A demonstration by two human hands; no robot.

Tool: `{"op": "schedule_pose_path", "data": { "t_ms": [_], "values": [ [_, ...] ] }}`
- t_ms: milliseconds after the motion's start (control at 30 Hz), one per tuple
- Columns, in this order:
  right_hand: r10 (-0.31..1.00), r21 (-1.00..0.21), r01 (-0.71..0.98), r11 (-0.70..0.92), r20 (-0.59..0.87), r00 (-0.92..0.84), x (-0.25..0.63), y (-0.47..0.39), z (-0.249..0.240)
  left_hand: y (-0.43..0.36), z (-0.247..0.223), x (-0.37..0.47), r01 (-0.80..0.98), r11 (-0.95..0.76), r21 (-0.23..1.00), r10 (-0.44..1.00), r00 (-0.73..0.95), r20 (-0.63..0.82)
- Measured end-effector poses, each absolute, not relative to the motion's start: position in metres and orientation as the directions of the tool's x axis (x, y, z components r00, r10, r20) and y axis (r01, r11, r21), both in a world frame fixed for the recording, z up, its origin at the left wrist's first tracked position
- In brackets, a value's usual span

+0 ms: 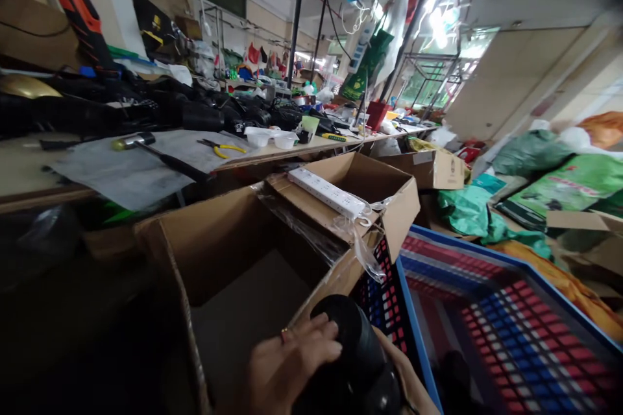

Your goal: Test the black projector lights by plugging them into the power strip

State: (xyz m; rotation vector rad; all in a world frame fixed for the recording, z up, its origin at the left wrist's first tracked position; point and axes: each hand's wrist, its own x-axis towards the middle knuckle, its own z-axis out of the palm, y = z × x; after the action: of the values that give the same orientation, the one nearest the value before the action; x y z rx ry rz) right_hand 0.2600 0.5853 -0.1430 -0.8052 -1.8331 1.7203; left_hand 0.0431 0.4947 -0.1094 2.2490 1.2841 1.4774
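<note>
A black, rounded, cylinder-like object [344, 343] with a glossy lower part is held low in front of me. My left hand [292, 360], with a ring on one finger, lies against its left side with the fingers bent onto the surface. On the far side, my right hand [406, 373] wraps its right flank; most of those fingers are hidden behind it. Just left of and beyond the object stands an open cardboard box [214, 233], its visible floor bare. The object's exact kind cannot be made out.
A white power strip [326, 191] lies on a second cardboard box [406, 191]. To the right is a blue-rimmed plastic crate [418, 331]. The workbench [24, 162] carries a hammer [160, 159], yellow-handled pliers [221, 149] and black parts. Bags [569, 188] pile up at right.
</note>
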Motion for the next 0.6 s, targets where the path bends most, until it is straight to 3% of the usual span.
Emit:
{"op": "schedule_pose_path", "data": {
  "t_ms": [200,433,600],
  "values": [
    [0.713,-0.997,0.057,-0.053,-0.077,-0.696,0.272,0.580,-0.149,0.492,-0.108,0.037,0.357,-0.552,0.754,0.820,0.065,0.569],
    [0.710,-0.989,0.090,-0.115,-0.145,-0.689,0.263,0.583,-0.142,0.493,-0.110,0.039,0.292,-0.453,0.842,0.888,0.070,0.454],
    [0.764,-0.988,0.135,-0.073,-0.142,-0.629,0.264,0.575,-0.147,0.491,-0.113,0.034,0.232,-0.273,0.933,0.962,0.061,0.266]
  ]
}}
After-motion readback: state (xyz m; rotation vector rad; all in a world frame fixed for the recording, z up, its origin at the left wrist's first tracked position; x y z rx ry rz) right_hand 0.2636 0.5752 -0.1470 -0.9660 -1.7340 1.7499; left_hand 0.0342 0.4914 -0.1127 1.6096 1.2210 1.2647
